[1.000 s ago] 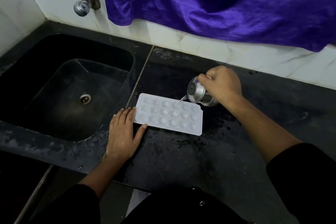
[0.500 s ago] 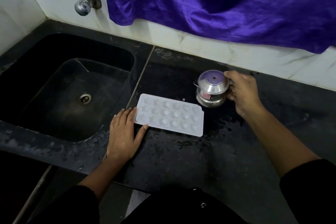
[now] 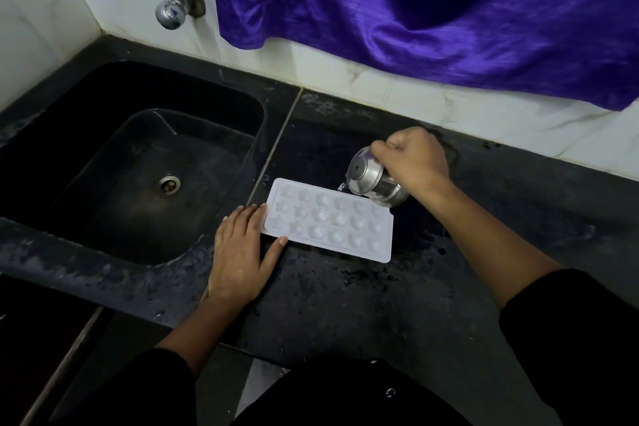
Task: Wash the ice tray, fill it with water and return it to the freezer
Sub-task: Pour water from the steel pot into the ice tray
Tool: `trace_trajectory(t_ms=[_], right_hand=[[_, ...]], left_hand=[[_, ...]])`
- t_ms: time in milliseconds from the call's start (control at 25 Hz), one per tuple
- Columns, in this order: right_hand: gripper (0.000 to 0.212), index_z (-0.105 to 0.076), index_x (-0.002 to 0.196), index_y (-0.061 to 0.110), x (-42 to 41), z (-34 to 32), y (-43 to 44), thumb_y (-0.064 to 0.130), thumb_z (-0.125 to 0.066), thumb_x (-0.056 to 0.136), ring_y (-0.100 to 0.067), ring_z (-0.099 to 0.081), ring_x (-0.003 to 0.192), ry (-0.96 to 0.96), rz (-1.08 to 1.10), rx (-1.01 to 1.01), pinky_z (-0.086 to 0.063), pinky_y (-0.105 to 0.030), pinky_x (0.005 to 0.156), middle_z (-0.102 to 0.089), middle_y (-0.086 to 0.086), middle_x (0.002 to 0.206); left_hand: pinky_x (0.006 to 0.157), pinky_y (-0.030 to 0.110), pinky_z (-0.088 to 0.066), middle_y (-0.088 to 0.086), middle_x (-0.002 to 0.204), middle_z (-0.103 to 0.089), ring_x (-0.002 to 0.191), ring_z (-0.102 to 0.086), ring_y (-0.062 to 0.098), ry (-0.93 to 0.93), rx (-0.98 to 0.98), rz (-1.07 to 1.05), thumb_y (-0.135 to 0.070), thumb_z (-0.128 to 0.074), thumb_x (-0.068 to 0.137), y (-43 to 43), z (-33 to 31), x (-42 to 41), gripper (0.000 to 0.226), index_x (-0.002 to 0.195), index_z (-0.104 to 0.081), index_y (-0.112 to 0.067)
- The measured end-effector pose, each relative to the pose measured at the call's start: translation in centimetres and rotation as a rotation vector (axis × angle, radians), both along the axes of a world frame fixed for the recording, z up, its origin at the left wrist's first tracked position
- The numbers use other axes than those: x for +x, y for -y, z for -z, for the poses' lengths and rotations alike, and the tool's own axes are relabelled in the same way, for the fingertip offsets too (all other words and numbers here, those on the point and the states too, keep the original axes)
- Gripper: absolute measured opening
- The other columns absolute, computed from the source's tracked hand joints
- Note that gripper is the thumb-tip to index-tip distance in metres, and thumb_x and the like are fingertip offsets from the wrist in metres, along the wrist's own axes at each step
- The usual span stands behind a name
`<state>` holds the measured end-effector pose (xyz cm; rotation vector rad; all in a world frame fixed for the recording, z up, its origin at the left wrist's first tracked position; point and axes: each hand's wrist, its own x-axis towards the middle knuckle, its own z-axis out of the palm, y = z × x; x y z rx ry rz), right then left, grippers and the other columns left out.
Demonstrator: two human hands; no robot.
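The fingers (image 3: 385, 145) of the right hand (image 3: 415, 162) are found curled tight round a small steel pot (image 3: 370, 180). The pot is tipped with its spout over the far edge of the ice tray (image 3: 328, 221), and a thin thread of water is seen at the spout. The fingers (image 3: 242, 218) of the left hand (image 3: 238, 252) are laid straight and close together on the countertop (image 3: 345, 304). Their tips and the thumb touch the tray's left end, and nothing is gripped. The tray is set flat on the wet countertop, just right of the sink (image 3: 214, 104). The filling step is judged to be in hand, and washing is presumed done. How many cells are filled cannot be told. Next, the pour is to be carried across the cells with the tray braced level, and a steady, flat lift will be required for the freezer.
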<state>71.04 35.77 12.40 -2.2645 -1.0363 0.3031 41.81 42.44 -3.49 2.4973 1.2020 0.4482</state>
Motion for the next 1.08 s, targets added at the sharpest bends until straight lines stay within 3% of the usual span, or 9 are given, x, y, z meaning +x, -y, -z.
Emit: trace_trajectory(t_ms=[160,280,360,520,760,880,1080], right_hand=[[0.043,-0.054,0.055,0.007,-1.0,-0.6,-1.1,0.033,-0.066,0.087,-0.018,-0.041,0.044,0.142,-0.038,-0.07,-0.033,-0.028,0.047,-0.045,-0.003,0.048],[0.043,-0.052,0.054,0.009,-0.5,-0.8,-1.1,0.032,-0.066,0.087,-0.017,-0.039,0.045,0.123,-0.033,-0.058,-0.033,-0.029,0.049,-0.043,-0.003,0.048],[0.041,-0.053,0.054,0.011,0.4,-0.6,-0.6,0.031,-0.067,0.088,-0.016,-0.039,0.048,0.003,-0.007,-0.011,-0.034,-0.03,0.053,-0.041,-0.003,0.05],[0.028,-0.064,0.07,0.007,1.6,-0.4,1.1,0.024,-0.07,0.091,-0.013,-0.042,0.05,-0.435,0.097,0.204,-0.035,-0.026,0.053,-0.045,-0.008,0.06],[0.032,-0.059,0.065,0.02,1.5,-0.9,1.7,0.018,-0.063,0.096,-0.007,-0.035,0.045,-0.781,0.204,0.482,-0.025,-0.024,0.045,-0.044,0.008,0.049],[0.032,-0.059,0.063,0.018,0.8,-1.7,0.4,0.018,-0.064,0.095,-0.006,-0.036,0.046,-0.686,0.174,0.463,-0.027,-0.022,0.044,-0.044,0.007,0.051],[0.049,-0.045,0.046,0.019,-0.3,-1.3,-2.1,0.025,-0.068,0.089,-0.008,-0.036,0.043,-0.26,-0.005,0.172,-0.035,-0.027,0.053,-0.038,0.011,0.041]], left_hand=[[0.127,0.052,-0.023,0.006,0.158,-0.047,0.152,-0.035,0.028,0.0,-0.005,-0.007,-0.064,-0.039,0.103,0.0,-0.1,0.0,0.073,0.155,-0.044,-0.013],[0.127,0.052,-0.023,0.006,0.158,-0.047,0.152,-0.035,0.028,0.005,-0.011,-0.01,-0.064,-0.039,0.102,0.1,-0.1,0.0,0.073,0.155,-0.043,-0.014],[0.127,0.052,-0.023,0.006,0.158,-0.047,0.152,-0.035,0.028,0.004,-0.012,-0.011,-0.064,-0.04,0.103,0.1,-0.1,0.0,0.072,0.155,-0.043,-0.014],[0.128,0.052,-0.023,0.005,0.159,-0.047,0.152,-0.034,0.027,0.005,-0.016,-0.011,-0.063,-0.04,0.103,0.1,-0.1,0.0,0.072,0.155,-0.043,-0.014],[0.128,0.05,-0.022,0.004,0.159,-0.047,0.152,-0.034,0.027,0.002,-0.016,-0.017,-0.064,-0.04,0.102,0.0,0.0,0.1,0.072,0.155,-0.044,-0.015],[0.128,0.05,-0.022,0.005,0.159,-0.047,0.152,-0.034,0.027,0.0,-0.015,-0.016,-0.064,-0.04,0.102,0.0,-0.1,0.1,0.072,0.155,-0.044,-0.015],[0.128,0.051,-0.023,0.004,0.158,-0.047,0.152,-0.034,0.027,-0.003,-0.017,-0.016,-0.065,-0.04,0.102,0.0,0.0,0.1,0.072,0.155,-0.044,-0.015]])
